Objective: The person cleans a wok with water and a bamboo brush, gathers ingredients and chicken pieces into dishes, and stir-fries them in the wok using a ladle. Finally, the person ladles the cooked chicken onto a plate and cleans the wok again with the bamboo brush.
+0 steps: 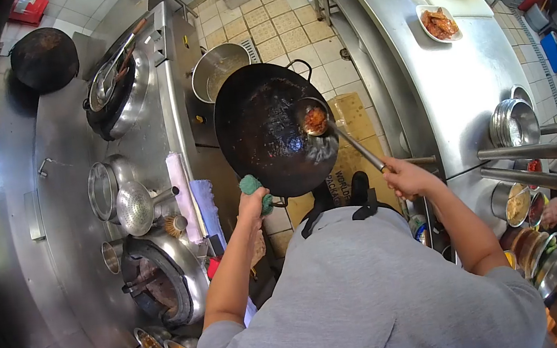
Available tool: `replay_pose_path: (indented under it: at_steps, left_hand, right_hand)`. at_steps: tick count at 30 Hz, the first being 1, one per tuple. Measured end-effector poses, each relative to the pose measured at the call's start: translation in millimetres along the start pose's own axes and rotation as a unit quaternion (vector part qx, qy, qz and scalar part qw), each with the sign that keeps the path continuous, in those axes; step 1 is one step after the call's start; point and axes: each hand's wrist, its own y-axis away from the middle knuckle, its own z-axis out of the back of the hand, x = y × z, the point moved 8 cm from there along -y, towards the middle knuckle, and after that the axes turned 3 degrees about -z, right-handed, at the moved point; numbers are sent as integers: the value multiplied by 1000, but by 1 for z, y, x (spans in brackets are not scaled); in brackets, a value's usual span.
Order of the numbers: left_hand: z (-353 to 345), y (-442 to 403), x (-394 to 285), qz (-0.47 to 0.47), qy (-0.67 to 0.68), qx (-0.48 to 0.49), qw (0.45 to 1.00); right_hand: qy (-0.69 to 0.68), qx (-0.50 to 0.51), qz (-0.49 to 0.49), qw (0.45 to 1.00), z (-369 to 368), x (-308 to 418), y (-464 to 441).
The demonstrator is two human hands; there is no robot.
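A large dark wok (263, 134) hangs in front of me, tilted so its inside shows, oily and streaked with sauce. My left hand (252, 204) is closed round its near edge through a folded green cloth (252, 188); the grip itself is partly hidden. In my right hand (407, 177) is the wooden-ended handle of a ladle (361, 149). The ladle's bowl is over the wok's right side and holds reddish-brown saucy food (315, 121). To the right, a white dish (423, 14) of similar-looking glazed pieces stands on the steel counter (462, 72).
At left, the stove has an open burner (155, 282), a perforated skimmer (134, 208) and another wok (45, 60). A metal pot (200, 86) stands beyond my wok. Stacked bowls (514, 123) line the right counter, where another person's hand (551, 214) shows. Cardboard (355, 118) covers floor tiles.
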Motion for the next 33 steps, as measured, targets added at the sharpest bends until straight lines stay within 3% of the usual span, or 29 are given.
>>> replay_pose_path:
  at_steps: [3, 4, 5, 7, 8, 9, 13, 14, 16, 18, 20, 21, 23, 24, 26, 33]
  left_hand:
    - [-16, -21, 4, -43, -17, 3, 999]
    - [-26, -26, 2, -61, -28, 10, 998]
    - [-34, -31, 5, -42, -16, 2, 999]
    - [-42, -37, 10, -20, -31, -2, 999]
    - [-43, -39, 15, -2, -18, -24, 1000]
    - [-47, -56, 31, -26, 47, 18, 998]
    - [-52, -62, 74, 149, 169, 63, 972]
    - [-59, -52, 75, 188, 205, 47, 959]
    - [-79, -58, 90, 224, 312, 145, 912]
    - [-95, -39, 82, 231, 268, 127, 927]
    - [-106, -36, 87, 258, 265, 106, 923]
    - [-108, -38, 92, 265, 264, 98, 923]
    - [-113, -44, 96, 267, 258, 102, 923]
    - [-115, -48, 99, 269, 254, 102, 923]
    - [-112, -56, 106, 273, 246, 112, 923]
    - [-106, -50, 100, 274, 205, 87, 936]
  right_hand:
    - [-29, 39, -16, 999, -30, 6, 4]
    - [-156, 112, -18, 981, -46, 3, 2]
    - [-278, 184, -18, 943, -60, 4, 4]
    - [-322, 211, 8, 923, -59, 7, 16]
    - [-382, 266, 16, 885, -59, 6, 24]
    - [-438, 317, 26, 841, -57, 5, 33]
    - [-512, 343, 68, 785, -46, 7, 75]
    - [-494, 325, 91, 802, -40, 13, 87]
    - [-483, 239, 127, 833, -19, 21, 115]
    - [-486, 177, 153, 842, 4, 26, 147]
    - [-417, 7, 174, 892, 37, 29, 172]
    - [-419, 0, 173, 891, 46, 34, 182]
    - [-293, -156, 206, 921, 85, 43, 202]
    - [-291, -159, 205, 921, 95, 47, 203]
    - [-231, -273, 195, 913, 129, 48, 209]
    - [-228, -341, 196, 891, 208, 41, 206]
